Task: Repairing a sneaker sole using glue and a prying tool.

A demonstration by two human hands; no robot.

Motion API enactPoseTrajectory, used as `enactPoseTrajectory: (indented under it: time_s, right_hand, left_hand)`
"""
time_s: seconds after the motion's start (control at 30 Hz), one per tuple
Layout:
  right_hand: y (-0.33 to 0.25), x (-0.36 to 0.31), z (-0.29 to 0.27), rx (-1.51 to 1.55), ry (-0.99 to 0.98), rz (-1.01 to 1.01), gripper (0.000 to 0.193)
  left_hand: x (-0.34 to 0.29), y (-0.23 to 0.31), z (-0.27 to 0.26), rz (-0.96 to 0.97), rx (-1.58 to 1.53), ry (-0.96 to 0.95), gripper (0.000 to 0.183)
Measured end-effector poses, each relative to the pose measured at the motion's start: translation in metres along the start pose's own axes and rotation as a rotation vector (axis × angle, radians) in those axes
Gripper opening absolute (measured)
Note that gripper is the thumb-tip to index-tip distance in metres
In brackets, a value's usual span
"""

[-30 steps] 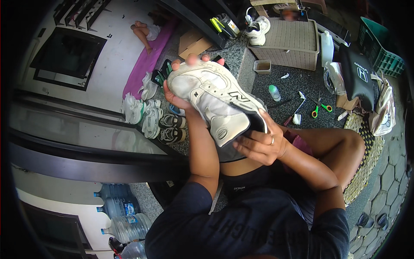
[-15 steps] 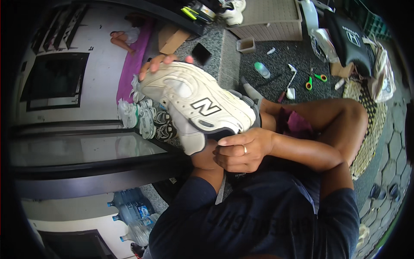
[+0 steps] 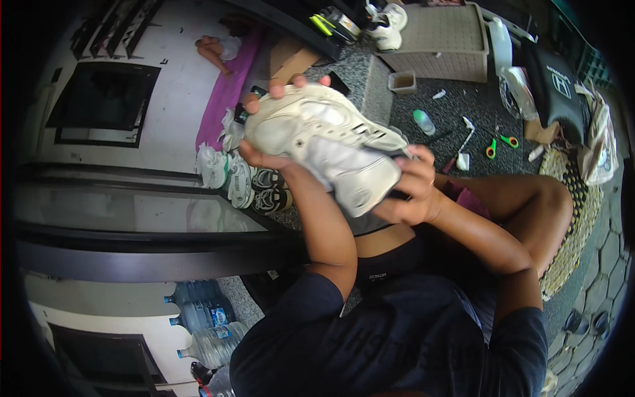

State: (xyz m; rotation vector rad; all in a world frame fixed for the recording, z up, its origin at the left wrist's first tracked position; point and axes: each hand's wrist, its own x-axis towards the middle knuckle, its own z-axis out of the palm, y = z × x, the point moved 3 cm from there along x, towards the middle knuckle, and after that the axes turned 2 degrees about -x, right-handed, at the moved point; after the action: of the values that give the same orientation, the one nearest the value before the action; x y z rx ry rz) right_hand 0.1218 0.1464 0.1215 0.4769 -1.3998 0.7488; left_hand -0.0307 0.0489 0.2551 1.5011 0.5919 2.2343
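A cream-white sneaker [image 3: 324, 126] is held up in front of me, its toe to the left and its upper with the loose tongue [image 3: 364, 177] turned toward me. My left hand [image 3: 264, 149] grips the toe end, fingers over the far edge and thumb along the near side. At the heel end my right hand [image 3: 415, 188] is closed around the collar; some of its fingers are blurred. The shoe's sole and inside are mostly hidden. My legs are folded beneath, with a dark pink cloth [image 3: 469, 198] by my right thigh.
On the dark stone floor lie a green-capped bottle [image 3: 424, 122], green-orange scissors [image 3: 491, 149], a white-headed brush [image 3: 463, 135] and a plastic tub [image 3: 402, 83]. Other shoes [image 3: 241, 178] stand at left; a white pair [image 3: 387, 26] sits beside a woven box [image 3: 433, 40]. A person [image 3: 221, 49] rests on a purple mat.
The sneaker has turned so its tongue and opening face me more than its side. My left thumb and forearm now show below the toe. My right hand has moved up and right.
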Motion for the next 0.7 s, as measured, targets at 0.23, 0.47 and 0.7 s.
enactPoseTrajectory:
  time_s: [0.23, 0.47, 0.7]
  right_hand:
    - [0.021, -0.002, -0.006, -0.047, -0.137, 0.087, 0.035]
    - [0.023, 0.006, -0.007, -0.043, -0.13, 0.115, 0.044]
    - [0.025, 0.018, -0.009, -0.014, -0.087, 0.156, 0.046]
  left_hand:
    - [0.008, 0.014, 0.02, -0.103, 0.293, 0.08, 0.049]
    - [0.005, 0.015, 0.02, -0.083, 0.211, 0.21, 0.055]
    - [0.005, 0.015, 0.021, -0.127, 0.379, 0.174, 0.06]
